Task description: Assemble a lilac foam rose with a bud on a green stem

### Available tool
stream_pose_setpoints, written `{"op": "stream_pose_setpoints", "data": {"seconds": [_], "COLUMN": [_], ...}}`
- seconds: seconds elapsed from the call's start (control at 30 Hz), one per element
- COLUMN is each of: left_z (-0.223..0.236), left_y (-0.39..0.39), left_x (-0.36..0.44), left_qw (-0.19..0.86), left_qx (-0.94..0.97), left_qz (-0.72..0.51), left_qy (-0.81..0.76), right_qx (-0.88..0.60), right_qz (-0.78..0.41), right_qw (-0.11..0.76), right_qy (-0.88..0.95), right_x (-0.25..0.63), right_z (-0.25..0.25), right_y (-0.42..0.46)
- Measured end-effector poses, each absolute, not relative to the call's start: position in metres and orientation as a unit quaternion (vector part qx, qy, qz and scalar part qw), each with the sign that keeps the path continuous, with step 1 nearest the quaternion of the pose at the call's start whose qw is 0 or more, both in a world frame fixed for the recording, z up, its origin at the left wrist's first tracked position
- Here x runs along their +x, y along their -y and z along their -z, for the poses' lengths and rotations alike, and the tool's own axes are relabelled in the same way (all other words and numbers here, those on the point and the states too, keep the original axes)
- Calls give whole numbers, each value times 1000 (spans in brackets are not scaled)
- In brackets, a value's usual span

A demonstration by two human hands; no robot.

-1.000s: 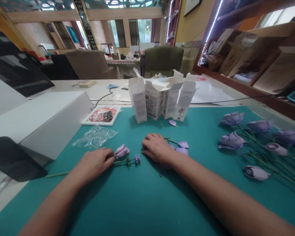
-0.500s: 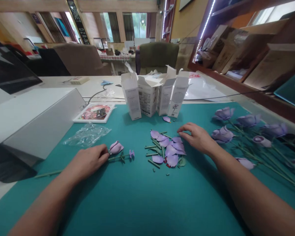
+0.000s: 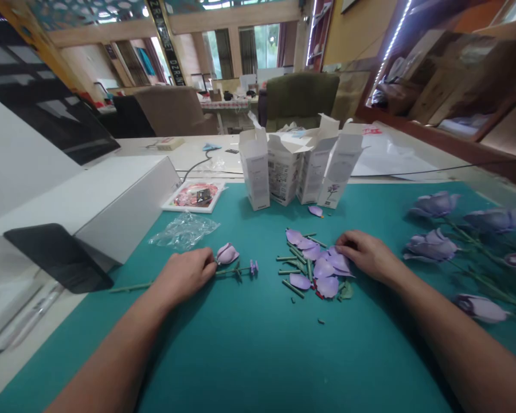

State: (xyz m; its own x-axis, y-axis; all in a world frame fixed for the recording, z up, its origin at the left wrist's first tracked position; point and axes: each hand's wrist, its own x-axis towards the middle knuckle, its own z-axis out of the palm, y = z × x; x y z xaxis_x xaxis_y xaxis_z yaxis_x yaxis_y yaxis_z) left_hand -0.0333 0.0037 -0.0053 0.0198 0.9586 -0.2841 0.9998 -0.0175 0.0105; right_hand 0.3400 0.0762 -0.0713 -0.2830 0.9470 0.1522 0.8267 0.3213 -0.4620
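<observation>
Pinch curved lilac plastic petals, right of centre, lightly edgewise; right hand, left hand grips: can't tell.

right hand | uncovered pile | now at its right-edge petals

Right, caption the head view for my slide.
Left hand beside a lilac rosebud, right hand at a pile of loose petals and green stem pieces on a green mat.
</observation>
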Motion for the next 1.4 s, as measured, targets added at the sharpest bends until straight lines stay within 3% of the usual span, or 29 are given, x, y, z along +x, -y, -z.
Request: {"op": "stream_pose_setpoints", "data": {"seconds": [0.6,1.03,1.17,1.4], "left_z": [-14,-4,-5,-1], "left_y": [3,-1,1,5], "left_x": [-44,-46,-41,-26], "left_qw": [129,156,163,80], "left_qx": [738,745,758,804], "left_qz": [-21,-46,-48,39], "left_qy": [-662,-647,-630,-587], "right_qx": [-592,-602,-536,-434], "right_qz": [-259,-185,-118,-38], "right_qw": [267,271,283,196], "right_qy": [715,728,787,878], "right_x": [348,343,331,312], "right_z": [79,67,59,75], "right_y": [-78,-73,-62,-38]}}
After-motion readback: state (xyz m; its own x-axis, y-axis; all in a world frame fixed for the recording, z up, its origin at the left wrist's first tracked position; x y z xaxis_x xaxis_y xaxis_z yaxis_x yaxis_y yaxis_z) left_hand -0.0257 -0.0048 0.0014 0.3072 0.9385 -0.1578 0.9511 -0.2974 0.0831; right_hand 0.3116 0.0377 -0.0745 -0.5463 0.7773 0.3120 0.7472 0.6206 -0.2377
